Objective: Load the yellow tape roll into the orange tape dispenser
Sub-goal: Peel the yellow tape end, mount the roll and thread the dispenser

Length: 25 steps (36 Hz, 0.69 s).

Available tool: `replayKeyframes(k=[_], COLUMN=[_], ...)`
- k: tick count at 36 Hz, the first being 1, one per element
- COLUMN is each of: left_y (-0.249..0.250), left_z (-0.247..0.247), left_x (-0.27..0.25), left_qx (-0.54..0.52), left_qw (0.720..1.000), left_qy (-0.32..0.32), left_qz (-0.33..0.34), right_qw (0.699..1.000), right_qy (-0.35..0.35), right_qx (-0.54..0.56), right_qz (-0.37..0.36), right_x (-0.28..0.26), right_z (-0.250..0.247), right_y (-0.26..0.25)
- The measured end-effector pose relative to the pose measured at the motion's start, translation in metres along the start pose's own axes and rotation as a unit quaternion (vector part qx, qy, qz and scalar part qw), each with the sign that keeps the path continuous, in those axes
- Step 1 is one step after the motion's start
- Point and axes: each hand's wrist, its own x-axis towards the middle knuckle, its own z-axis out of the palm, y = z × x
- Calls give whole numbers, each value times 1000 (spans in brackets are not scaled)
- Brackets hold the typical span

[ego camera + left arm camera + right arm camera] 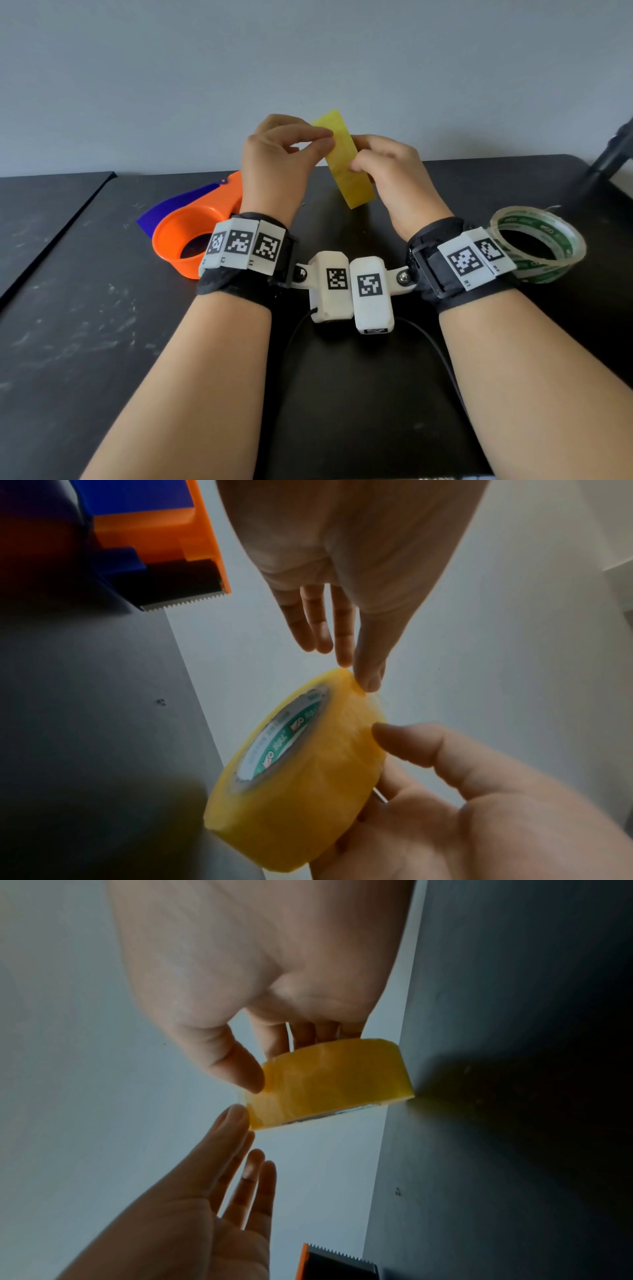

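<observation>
My right hand holds the yellow tape roll on edge above the black table, thumb on its outer band and fingers behind it. In the right wrist view the right hand grips the roll the same way. My left hand reaches over from the left, its fingertips touching the rim of the roll, where a wisp of tape end lifts. Its fingers look straight in both wrist views. The orange tape dispenser, with a blue side plate and a toothed blade, lies on the table behind my left wrist.
A clear tape roll with green print lies flat by my right wrist. A black stand rises at the far right. A second dark table adjoins on the left across a seam. A black cable runs between my forearms.
</observation>
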Motion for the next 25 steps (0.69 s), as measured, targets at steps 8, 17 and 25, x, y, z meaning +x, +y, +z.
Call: replayKeyframes(k=[8,17,25], left_y=[4,23,41], left_z=[1,-1,-12], left_x=[3,-3,-22], left_qx=[61,134,147], left_qw=[998,991,988], left_qy=[7,-17,-45], left_qz=[10,-5,-12], right_qw=[1000,998,997], right_qy=[-14,-20,-30], right_qx=[-25,-56,-70], right_qz=[8,12,5], right_x=[-6,-18,-44], right_z=[0,0,-4], right_y=[0,-8,-18])
